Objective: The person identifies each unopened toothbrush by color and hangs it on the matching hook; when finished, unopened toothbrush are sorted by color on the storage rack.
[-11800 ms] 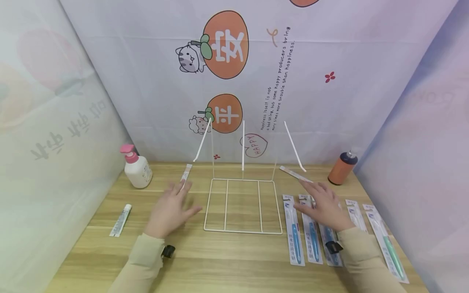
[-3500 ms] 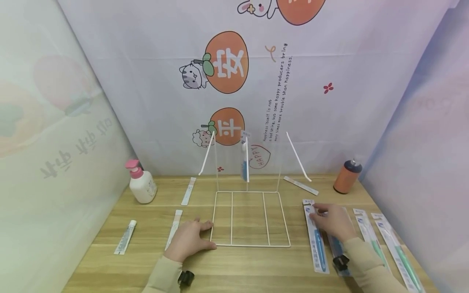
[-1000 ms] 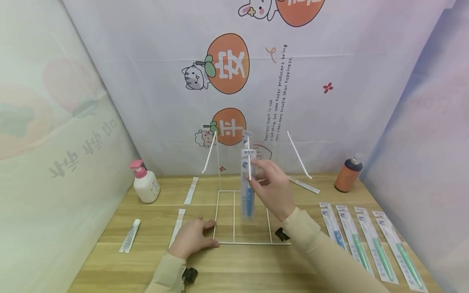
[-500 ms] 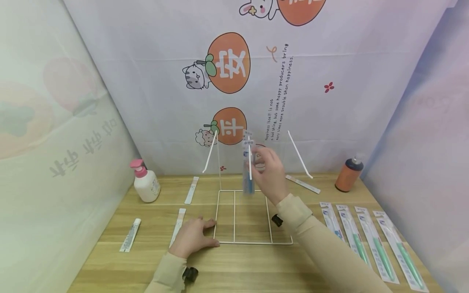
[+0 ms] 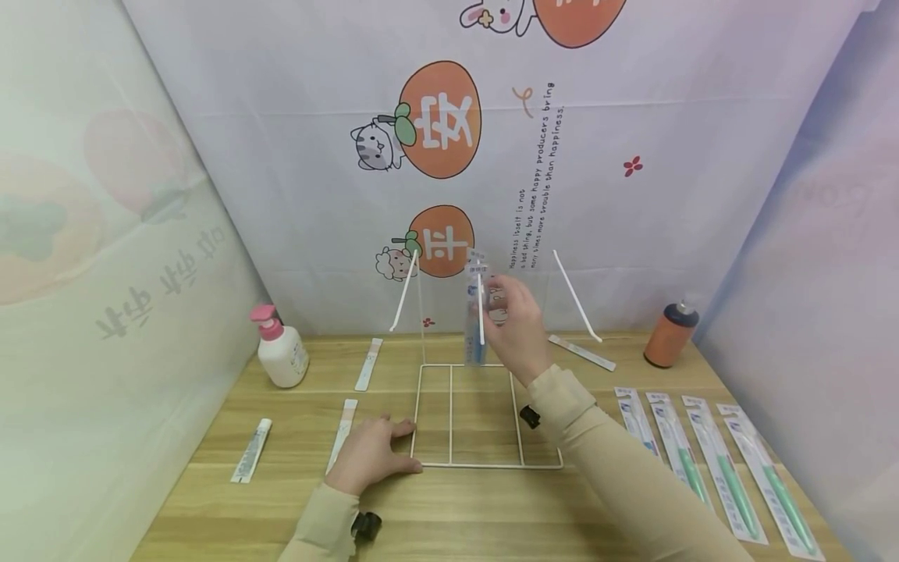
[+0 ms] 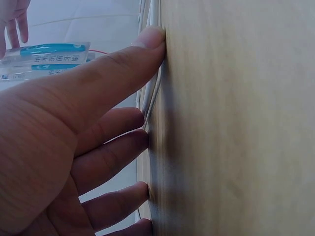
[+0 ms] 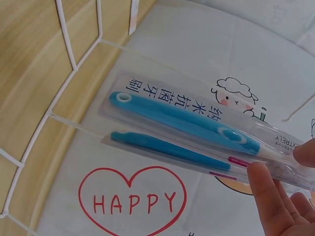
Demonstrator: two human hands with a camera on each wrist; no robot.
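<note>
My right hand (image 5: 518, 328) pinches a packaged toothbrush (image 5: 472, 336) with a blue handle, thumb and fingers near the top of its pack. The pack hangs upright at the middle hook (image 5: 481, 312) of a white wire rack, and the hook overlaps it in the head view. Close behind it shows the top of another toothbrush pack (image 5: 476, 254). Two blue handles (image 7: 177, 123) lie side by side in the right wrist view. My left hand (image 5: 368, 457) rests at the near left corner of the rack's base (image 5: 451, 414), thumb (image 6: 118, 59) against the wire, fingertips down by the table.
Several packaged toothbrushes (image 5: 726, 468) lie at the right. A pump bottle (image 5: 283, 355), a small tube (image 5: 251, 451) and thin sachets (image 5: 368, 364) lie left; another sachet (image 5: 581, 353) and an orange bottle (image 5: 670, 339) stand back right. Bare hooks (image 5: 576, 297) jut out on both sides.
My right hand has picked a blue-handled toothbrush pack off the table and moved it back along the middle hook, toward the other pack there. My left hand has stayed at the rack's corner lately.
</note>
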